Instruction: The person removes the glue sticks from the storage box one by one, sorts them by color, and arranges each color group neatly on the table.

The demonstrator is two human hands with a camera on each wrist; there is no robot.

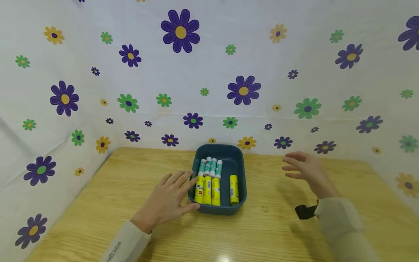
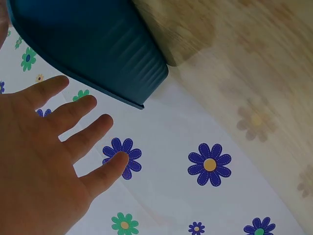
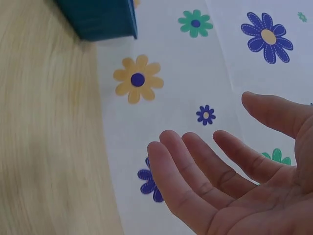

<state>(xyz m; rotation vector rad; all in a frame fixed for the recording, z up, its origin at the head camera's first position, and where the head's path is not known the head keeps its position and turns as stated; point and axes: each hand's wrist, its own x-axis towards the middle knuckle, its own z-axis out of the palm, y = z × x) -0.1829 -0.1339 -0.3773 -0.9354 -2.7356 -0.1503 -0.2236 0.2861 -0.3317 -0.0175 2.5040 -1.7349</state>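
Note:
A dark blue bin [image 1: 231, 162] stands near the back of the wooden table. Inside, several white-and-teal glue sticks [image 1: 213, 167] lie in a row at the far left, above several yellow glue sticks [image 1: 207, 190]. A single yellow glue stick [image 1: 234, 190] lies apart at the right side. My left hand [image 1: 170, 198] is at the bin's left wall with its fingers spread; in the left wrist view it holds nothing. Right of the bin, my right hand [image 1: 306, 171] hovers above the table, fingers loosely bent and nothing in them.
The pale wooden table [image 1: 262, 233] reaches out on both sides of the bin. Behind and to the sides hangs a white cloth [image 1: 209, 65] printed with flowers. A black strap end [image 1: 306, 211] sticks out from the right sleeve.

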